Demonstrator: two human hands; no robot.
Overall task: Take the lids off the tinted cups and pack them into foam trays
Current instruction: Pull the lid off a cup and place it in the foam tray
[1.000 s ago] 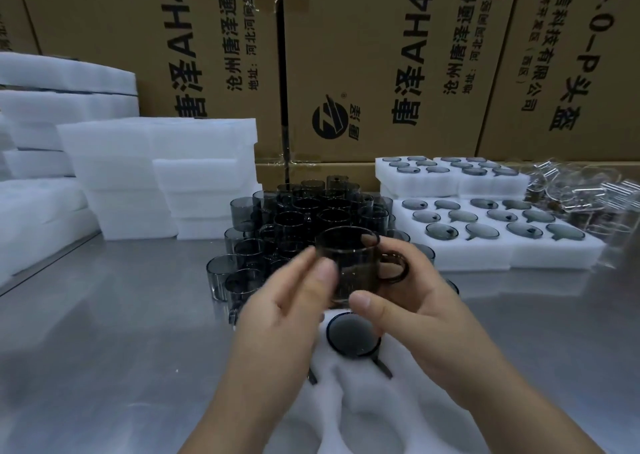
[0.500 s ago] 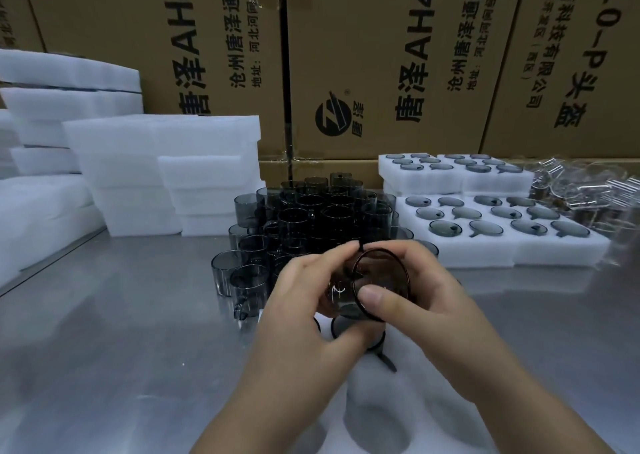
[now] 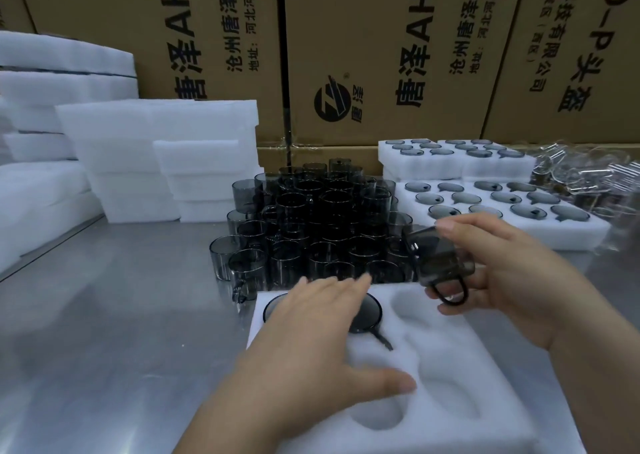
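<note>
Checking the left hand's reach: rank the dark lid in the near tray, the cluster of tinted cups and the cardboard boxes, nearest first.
From the left hand:
1. Dark lid, partly under it, in the near tray.
2. Cluster of tinted cups, just beyond the tray.
3. Cardboard boxes, far back.

R hand (image 3: 502, 273) holds tinted cup (image 3: 440, 256) above foam tray (image 3: 450, 401); L hand (image 3: 311, 332) spread flat low over tray.
Held cup tilted, loop handle hanging down w/ fingers round it, thumb on top. L fingers straight, partly covering a seated cup (image 3: 369, 315) in a far pocket, its handle in the slot; other near pockets bare. Behind tray: tight cluster of dark cups (image 3: 311, 232) on steel worktop (image 3: 104, 315). Far R: filled trays (image 3: 571, 235), blurry clear pieces (image 3: 588, 176) beside them. Far L: foam stacks (image 3: 156, 163). Cardboard boxes (image 3: 381, 55) along the back.
</note>
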